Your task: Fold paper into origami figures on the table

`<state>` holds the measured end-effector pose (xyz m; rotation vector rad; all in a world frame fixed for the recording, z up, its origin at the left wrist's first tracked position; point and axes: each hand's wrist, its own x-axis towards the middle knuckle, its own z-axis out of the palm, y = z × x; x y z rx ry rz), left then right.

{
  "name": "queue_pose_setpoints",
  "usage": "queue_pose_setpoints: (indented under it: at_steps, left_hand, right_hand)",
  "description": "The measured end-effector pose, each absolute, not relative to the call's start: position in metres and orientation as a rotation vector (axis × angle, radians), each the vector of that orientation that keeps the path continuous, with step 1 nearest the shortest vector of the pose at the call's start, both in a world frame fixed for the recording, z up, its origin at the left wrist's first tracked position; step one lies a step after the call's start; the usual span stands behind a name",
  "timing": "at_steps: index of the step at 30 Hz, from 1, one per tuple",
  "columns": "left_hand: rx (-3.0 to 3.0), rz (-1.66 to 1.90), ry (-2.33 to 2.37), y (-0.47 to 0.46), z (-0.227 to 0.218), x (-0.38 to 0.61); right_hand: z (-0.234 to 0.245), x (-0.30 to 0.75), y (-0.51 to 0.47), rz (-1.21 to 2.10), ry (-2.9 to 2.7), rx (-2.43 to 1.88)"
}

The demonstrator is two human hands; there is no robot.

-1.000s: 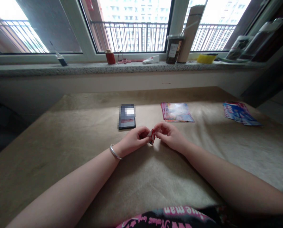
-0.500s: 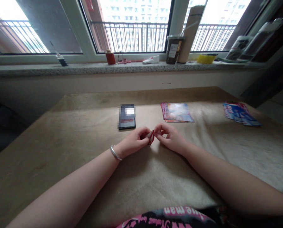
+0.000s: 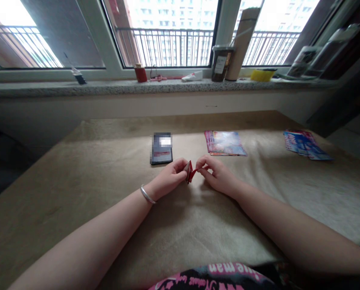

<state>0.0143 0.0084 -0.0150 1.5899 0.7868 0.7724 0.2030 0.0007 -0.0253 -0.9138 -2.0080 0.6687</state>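
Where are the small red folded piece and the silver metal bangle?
Small red folded piece [image 3: 190, 173], head view: the middle of its red side.
Silver metal bangle [image 3: 146, 195], head view: the middle of its visible band.

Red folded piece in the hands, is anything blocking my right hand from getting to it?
Nothing visible does. The left hand holds the red folded piece, and the right hand is right at its tip, apparently pinching it. The card stack lies beyond the right hand, not between.
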Motion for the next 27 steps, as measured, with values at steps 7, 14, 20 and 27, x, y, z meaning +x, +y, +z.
queue_pose_setpoints:
  at_steps: [7, 14, 20, 27]
  left_hand:
    - [1.765, 0.726, 0.915, 0.0066, -0.022, 0.0165]
    - [1.852, 0.738, 0.932, 0.0053, -0.0206, 0.0165]
    - [1.753, 0.729, 0.811, 0.006, -0.0215, 0.015]
    - [1.689, 0.697, 0.818, 0.0079, -0.0202, 0.0135]
  right_hand:
    - [-0.0229, 0.1999, -0.0026, 0.729, -1.976, -0.918]
    - [-0.0263, 0.1967, -0.001, 0.904, -1.925, -0.961]
    - [-0.0262, 0.1987, 0.0, 0.812, -1.981, -1.008]
    - [-0.0232, 0.199, -0.001, 0.666, -2.018, -0.943]
